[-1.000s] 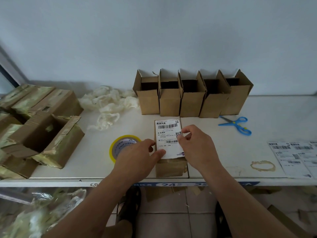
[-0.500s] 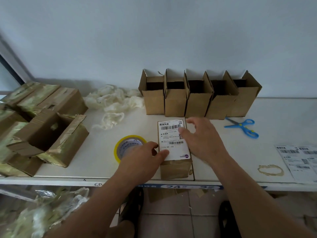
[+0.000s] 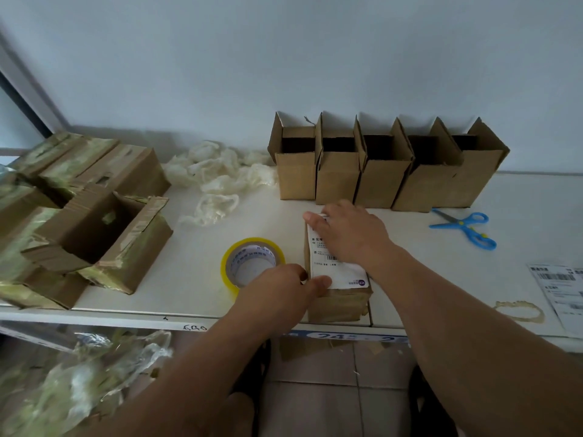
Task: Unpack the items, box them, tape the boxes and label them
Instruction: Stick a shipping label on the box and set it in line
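A small taped cardboard box (image 3: 337,302) lies at the front edge of the white table (image 3: 195,279). A white shipping label (image 3: 339,274) covers its top. My right hand (image 3: 350,234) lies flat on the label's far half, fingers straight and pointing left. My left hand (image 3: 280,291) holds the box at its near left corner, thumb on the label's near edge. A yellow tape roll (image 3: 250,263) lies flat just left of the box, touching my left hand.
Several open empty cardboard boxes (image 3: 385,171) stand in a row at the back. Blue scissors (image 3: 463,227) lie to the right, label sheets (image 3: 558,291) at far right. Opened taped cartons (image 3: 85,216) crowd the left. Crumpled white wrapping (image 3: 217,178) lies behind the tape.
My right hand went from pinching the label's right edge to lying flat and sliding left across its far end. The left hand kept its hold at the near left corner.
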